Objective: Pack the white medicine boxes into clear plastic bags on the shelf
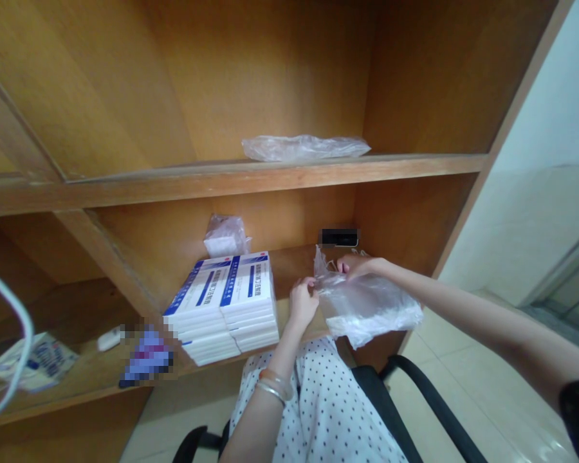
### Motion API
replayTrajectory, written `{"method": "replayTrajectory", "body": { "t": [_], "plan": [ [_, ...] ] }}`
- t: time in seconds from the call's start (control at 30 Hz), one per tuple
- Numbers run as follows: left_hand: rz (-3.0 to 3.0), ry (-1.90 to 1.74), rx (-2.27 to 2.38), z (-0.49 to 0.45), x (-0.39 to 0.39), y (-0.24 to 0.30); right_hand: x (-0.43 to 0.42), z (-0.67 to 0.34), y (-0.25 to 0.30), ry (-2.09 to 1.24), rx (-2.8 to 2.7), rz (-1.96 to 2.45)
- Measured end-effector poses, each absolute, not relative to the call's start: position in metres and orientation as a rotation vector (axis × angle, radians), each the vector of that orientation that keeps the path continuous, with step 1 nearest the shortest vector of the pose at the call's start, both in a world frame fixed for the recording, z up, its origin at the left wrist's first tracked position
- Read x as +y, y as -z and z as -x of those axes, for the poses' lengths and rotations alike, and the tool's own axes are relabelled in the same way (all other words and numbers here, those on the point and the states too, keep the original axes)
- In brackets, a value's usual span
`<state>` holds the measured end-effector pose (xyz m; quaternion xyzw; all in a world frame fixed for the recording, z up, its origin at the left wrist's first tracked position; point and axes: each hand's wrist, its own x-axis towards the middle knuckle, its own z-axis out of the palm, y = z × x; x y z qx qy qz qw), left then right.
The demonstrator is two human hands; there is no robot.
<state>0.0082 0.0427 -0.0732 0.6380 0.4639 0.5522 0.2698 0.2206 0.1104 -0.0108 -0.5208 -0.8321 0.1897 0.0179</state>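
My left hand (303, 302) and my right hand (359, 265) both pinch the top edge of a clear plastic bag (371, 308), which has something white inside its lower part. The bag hangs in front of a wooden shelf. Just left of my left hand stand two stacks of white and blue medicine boxes (222, 308), side by side on the shelf. My hands do not touch them.
A crumpled plastic bag (303, 148) lies on the upper shelf board. A small bagged white item (226, 236) and a blurred dark object (338, 237) sit behind the boxes. A blurred packet (148, 357), a white box (33, 363) and a white cable (9, 334) are at left.
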Motion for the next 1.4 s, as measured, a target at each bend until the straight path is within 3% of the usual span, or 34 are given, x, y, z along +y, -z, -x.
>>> {"method": "replayTrajectory", "body": {
  "t": [0.17,0.3,0.47,0.63,0.83,1.2,1.4],
  "plan": [
    [-1.585,-1.698,1.174,-0.014,0.030,0.055,0.105,-0.216,-0.005,-0.692,-2.582,1.412],
    [-1.717,-1.630,1.024,-0.020,0.022,0.047,0.091,-0.207,-0.021,-0.914,-2.575,1.158],
    [-1.985,-1.527,1.174,-0.017,0.030,0.050,0.081,-0.197,-0.036,-1.022,-2.586,0.934],
    [-1.975,-1.483,1.179,-0.011,0.032,0.036,0.082,-0.204,-0.050,-1.030,-2.508,1.009],
    [-2.022,-1.267,1.165,-0.011,0.023,0.023,0.073,-0.218,-0.059,-1.291,-2.261,1.043],
    [-1.626,-1.656,0.931,-0.009,0.012,-0.016,0.061,-0.241,-0.058,-1.836,-2.154,1.108],
    [-1.372,-1.332,0.603,-0.014,-0.007,-0.034,0.026,-0.248,-0.070,-1.639,-1.935,1.014]
  ]
}}
